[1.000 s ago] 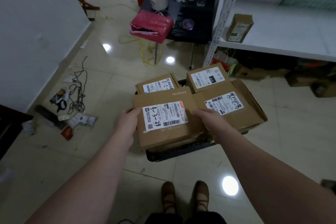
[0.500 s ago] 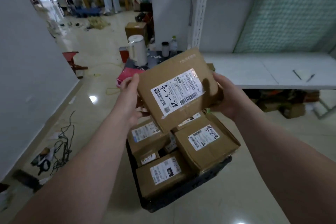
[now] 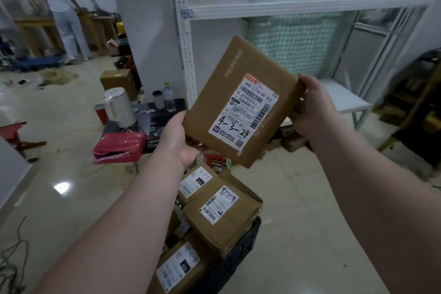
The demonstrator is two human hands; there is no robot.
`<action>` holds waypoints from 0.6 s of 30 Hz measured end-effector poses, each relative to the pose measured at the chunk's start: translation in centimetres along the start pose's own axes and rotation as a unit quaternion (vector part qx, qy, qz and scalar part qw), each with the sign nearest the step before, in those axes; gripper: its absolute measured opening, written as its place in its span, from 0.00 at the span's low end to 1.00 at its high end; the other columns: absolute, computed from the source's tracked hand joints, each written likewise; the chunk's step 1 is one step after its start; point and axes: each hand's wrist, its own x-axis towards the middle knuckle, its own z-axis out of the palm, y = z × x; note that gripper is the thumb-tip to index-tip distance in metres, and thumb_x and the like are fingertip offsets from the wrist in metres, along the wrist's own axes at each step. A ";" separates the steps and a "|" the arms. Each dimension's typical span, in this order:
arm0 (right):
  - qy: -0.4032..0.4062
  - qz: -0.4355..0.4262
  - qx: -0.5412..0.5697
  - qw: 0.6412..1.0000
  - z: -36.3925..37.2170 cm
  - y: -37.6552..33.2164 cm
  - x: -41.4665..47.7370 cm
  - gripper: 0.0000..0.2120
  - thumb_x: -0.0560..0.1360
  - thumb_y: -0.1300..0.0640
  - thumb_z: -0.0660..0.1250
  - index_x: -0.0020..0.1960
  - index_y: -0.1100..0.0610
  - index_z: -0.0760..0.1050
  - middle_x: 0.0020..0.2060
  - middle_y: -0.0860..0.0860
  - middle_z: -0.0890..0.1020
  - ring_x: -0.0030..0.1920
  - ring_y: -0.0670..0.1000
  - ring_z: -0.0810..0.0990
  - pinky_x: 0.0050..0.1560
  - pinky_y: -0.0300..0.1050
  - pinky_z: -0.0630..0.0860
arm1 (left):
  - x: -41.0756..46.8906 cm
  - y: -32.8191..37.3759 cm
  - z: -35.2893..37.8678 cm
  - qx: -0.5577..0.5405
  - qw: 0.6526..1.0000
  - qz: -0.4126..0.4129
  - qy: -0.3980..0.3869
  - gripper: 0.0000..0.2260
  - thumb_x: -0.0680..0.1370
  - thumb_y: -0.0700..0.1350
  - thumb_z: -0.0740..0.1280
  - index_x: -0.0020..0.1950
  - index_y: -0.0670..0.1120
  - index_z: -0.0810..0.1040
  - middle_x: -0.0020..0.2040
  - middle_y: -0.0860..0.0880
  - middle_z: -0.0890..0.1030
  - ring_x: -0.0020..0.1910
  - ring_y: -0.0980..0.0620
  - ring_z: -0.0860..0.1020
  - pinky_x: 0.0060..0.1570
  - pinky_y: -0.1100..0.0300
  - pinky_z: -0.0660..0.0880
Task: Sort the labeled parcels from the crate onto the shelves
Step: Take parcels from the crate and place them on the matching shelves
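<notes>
**A:** What is the parcel like?

**B:** The parcel (image 3: 222,93) is a flat, rectangular box of matte brown cardboard. Its glossy white label (image 3: 245,112) is handwritten "4-3-24". It is held tilted in front of the white metal shelves (image 3: 310,5), above the crate.

**A:** And the grip?

**B:** The left hand (image 3: 179,138) cups its near-left corner from below. The right hand (image 3: 312,107) clasps its right edge. Nearer, more brown labeled boxes (image 3: 222,217) fill the black plastic crate (image 3: 241,253).

left grip (image 3: 179,136) and right grip (image 3: 313,108) raised, apart, both apparently curled.
</notes>
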 end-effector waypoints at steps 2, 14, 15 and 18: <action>-0.003 0.023 0.018 1.000 -1.3 -0.8 1.0 0.17 0.76 0.44 0.64 0.55 0.56 0.79 0.51 0.53 0.85 0.51 0.54 0.84 0.59 0.51 0.78 | 0.7 -0.9 1.8 0.004 1.000 -0.005 -0.017 0.13 0.81 0.48 0.58 0.59 0.45 0.78 0.60 0.39 0.79 0.57 0.38 0.78 0.46 0.35 0.78; -0.114 0.098 0.114 0.982 -10.9 -6.2 8.9 0.42 0.72 0.24 0.50 0.62 0.56 0.79 0.56 0.61 0.83 0.59 0.65 0.80 0.65 0.69 0.68 | 5.6 -7.3 13.6 0.065 0.997 -0.022 -0.024 0.09 0.78 0.46 0.58 0.50 0.47 0.76 0.56 0.41 0.81 0.55 0.39 0.79 0.51 0.36 0.76; -0.106 0.101 0.111 0.983 -11.7 -6.7 10.0 0.41 0.72 0.24 0.51 0.62 0.56 0.79 0.55 0.61 0.83 0.58 0.65 0.80 0.65 0.69 0.68 | 6.1 -7.8 14.7 0.075 0.997 -0.021 -0.018 0.08 0.77 0.45 0.58 0.48 0.47 0.76 0.55 0.41 0.81 0.54 0.39 0.80 0.50 0.37 0.77; -0.087 0.113 0.098 0.985 -14.0 -8.4 13.4 0.38 0.72 0.26 0.55 0.62 0.55 0.80 0.56 0.60 0.83 0.58 0.65 0.81 0.64 0.68 0.69 | 7.5 -9.4 18.2 0.108 0.994 -0.024 -0.006 0.07 0.77 0.46 0.60 0.44 0.47 0.75 0.51 0.42 0.81 0.51 0.41 0.80 0.48 0.43 0.79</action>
